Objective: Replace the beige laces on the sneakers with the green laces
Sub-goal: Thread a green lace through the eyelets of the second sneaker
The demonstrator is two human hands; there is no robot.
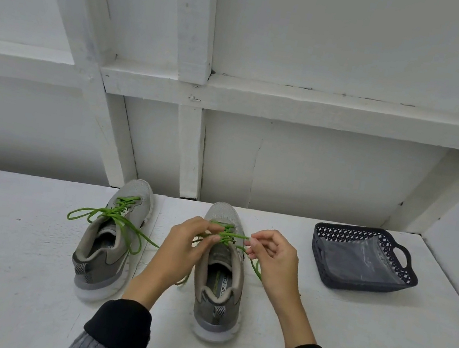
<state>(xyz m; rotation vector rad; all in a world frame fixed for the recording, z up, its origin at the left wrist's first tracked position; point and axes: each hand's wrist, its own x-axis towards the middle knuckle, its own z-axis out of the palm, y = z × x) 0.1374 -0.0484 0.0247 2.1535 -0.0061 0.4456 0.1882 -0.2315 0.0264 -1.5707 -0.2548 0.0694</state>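
Two grey sneakers stand on a white surface, toes pointing away from me. The left sneaker carries a green lace tied in a bow with long loops spilling to both sides. The right sneaker has a green lace threaded through its eyelets. My left hand pinches that lace over the tongue. My right hand pinches the other strand just right of the shoe, and its loose end trails down beside my palm. No beige lace shows on either shoe.
A dark perforated plastic basket with a clear plastic bag inside sits at the right on the white table. A white wall with wooden framing rises directly behind the shoes.
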